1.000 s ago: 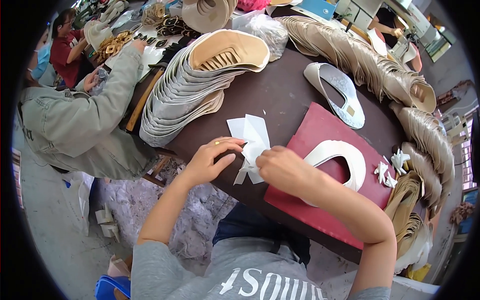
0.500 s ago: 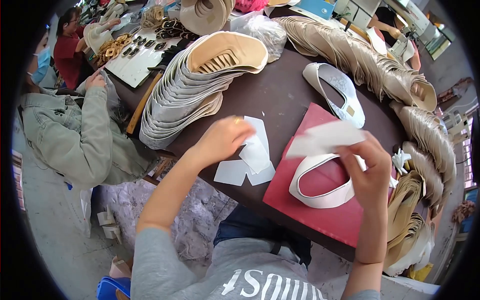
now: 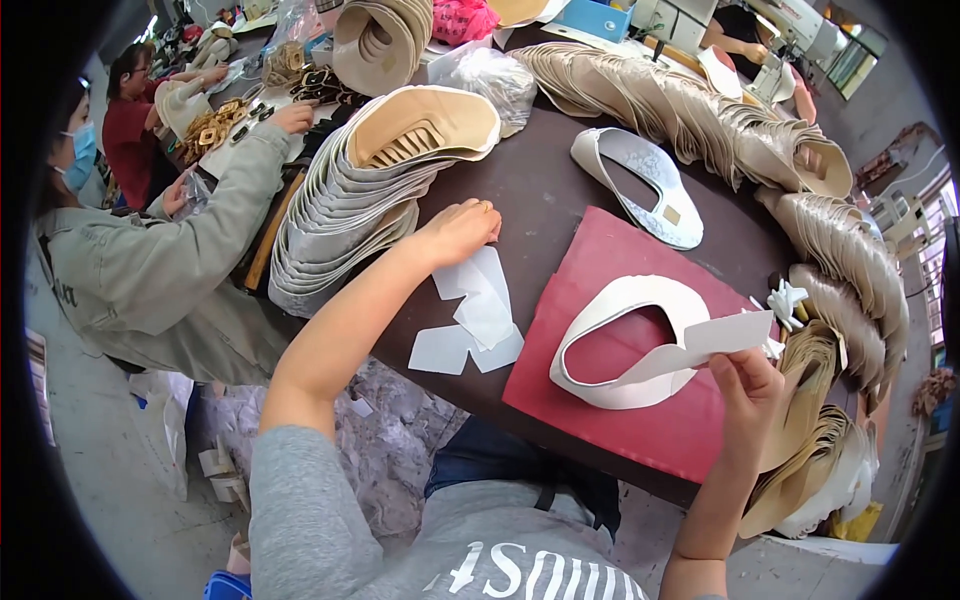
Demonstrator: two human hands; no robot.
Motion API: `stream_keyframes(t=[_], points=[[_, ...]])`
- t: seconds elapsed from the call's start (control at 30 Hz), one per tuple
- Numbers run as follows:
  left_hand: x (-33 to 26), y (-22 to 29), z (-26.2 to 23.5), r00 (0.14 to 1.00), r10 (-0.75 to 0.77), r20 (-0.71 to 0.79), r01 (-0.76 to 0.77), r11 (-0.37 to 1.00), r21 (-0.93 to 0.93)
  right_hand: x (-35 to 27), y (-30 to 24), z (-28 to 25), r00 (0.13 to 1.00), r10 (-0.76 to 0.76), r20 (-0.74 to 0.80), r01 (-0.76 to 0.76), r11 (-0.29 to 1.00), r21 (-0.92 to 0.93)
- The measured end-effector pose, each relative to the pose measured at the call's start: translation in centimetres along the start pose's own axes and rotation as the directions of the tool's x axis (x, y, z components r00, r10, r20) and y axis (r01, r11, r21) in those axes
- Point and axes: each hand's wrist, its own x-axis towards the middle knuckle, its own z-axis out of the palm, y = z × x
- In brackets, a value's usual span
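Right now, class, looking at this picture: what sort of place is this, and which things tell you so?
Most likely a shoe-making workshop. Fanned stacks of cut shoe uppers crowd the dark table, the right hand holds a white upper piece over a red mat, and co-workers sort parts nearby.

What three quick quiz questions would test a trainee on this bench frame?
1. True or false: the right hand holds a white strip.
2. The white upper lies on: A) a red mat B) the floor C) a stack.
3. Which hand rests on the dark table above the white sheets?

Key: 1 true. 2 A. 3 the left hand.
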Motion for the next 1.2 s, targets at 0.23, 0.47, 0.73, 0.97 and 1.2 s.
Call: stream_keyframes(t=[0.23,0.47,0.73,0.97,1.2], points=[[-15.1,6.9,-3.6,0.836,-0.443,-0.325,0.101,0.705,-0.702,-1.1,1.5,-3.5,0.976,0.099,-0.195,-0.090,0.995,0.054],[-37.7,3.0,3.8,0.340,-0.939,0.055,0.815,0.324,0.481,-1.5,2.0,-1.7,0.952,0.244,0.185,-0.242,0.970,-0.036],[-28.6,8.3,-0.9,0.368,-0.928,0.059,0.773,0.270,-0.575,-1.2,1.8,4.3,0.825,-0.089,0.558,0.206,0.967,-0.150],[-8.4,19.5,0.6,0.994,0.076,-0.081,-0.070,-0.134,-0.989,-1.2,-0.3,1.5,0.895,-0.210,0.393,0.098,0.953,0.287],[1.9,26.4,-5.6,0.978,0.181,-0.104,-0.050,-0.278,-0.959,-1.1,-4.1,-6.1,0.951,-0.106,-0.292,0.203,0.922,0.329]])
